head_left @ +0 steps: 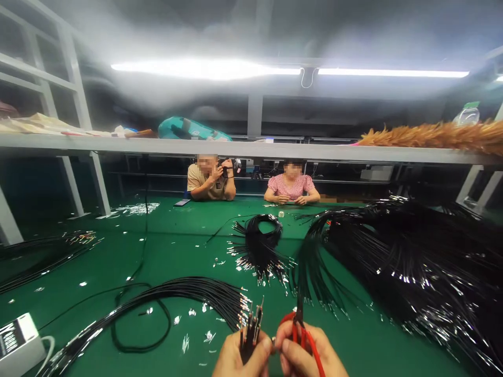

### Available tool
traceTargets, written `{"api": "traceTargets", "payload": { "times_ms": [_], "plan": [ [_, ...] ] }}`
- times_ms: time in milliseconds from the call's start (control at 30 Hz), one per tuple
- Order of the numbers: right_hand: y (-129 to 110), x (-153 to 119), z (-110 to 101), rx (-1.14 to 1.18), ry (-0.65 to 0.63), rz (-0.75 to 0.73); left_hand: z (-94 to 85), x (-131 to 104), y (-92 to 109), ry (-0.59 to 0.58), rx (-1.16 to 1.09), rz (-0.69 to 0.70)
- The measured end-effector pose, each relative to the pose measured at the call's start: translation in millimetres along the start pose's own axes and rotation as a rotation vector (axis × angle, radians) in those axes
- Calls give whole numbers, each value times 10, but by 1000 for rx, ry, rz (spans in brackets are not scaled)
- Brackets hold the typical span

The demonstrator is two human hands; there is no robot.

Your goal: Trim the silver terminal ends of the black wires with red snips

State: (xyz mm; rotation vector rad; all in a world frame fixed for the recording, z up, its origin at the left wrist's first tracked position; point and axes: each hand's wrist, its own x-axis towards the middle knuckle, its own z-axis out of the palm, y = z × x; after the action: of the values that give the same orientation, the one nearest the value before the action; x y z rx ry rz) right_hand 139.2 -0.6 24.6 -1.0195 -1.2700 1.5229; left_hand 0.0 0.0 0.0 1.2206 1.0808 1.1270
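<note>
- White box (33, 343), lower left: pale lettering on black label (11, 336), not surely legible
- Beige shirt (193, 179): dark chest mark (219, 184), too small to read

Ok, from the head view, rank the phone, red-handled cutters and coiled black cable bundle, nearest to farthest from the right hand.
1. Red-handled cutters: in the right hand.
2. Coiled black cable bundle: ahead, slightly left.
3. Phone: farther ahead, well left.

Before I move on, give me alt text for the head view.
The left hand grips bunched black cables and the right hand holds a red-handled tool above a green table. More cable bundles lie around; two people are opposite.
</note>
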Motion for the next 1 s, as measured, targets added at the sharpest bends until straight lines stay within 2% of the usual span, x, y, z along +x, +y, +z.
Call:
{"api": "traceTargets", "payload": {
  "times_ms": [67,133,200,333,400,467,533,633,700,900,1000],
  "plan": [
    [-30,-4,-5,35,13,-60,-19,-13,32,17,-19,54],
    [-63,-3,-5,38,106,-116,-35,-24,58,28,-26,26],
    [-71,10,-6,-5,114,-102,-45,-32,71,44,7,11],
    [-6,44,-9,-93,-1,-2,-45,-27,59,168,190,218],
    [24,52,-3,-97,20,8,-38,-19,45,214,279,331],
    [32,51,6,-90,47,-2,-28,-14,34,227,352,377],
    [24,48,14,-88,59,-22,-16,-15,28,208,387,328],
    [11,48,20,-94,64,-72,-1,-22,30,115,317,152],
    [11,50,21,-103,67,-92,5,-28,39,79,274,87],
    [42,57,-2,-87,41,-95,10,-48,74,156,286,202],
    [65,47,-11,-46,49,-117,7,-52,78,142,266,207]
  ]
}}
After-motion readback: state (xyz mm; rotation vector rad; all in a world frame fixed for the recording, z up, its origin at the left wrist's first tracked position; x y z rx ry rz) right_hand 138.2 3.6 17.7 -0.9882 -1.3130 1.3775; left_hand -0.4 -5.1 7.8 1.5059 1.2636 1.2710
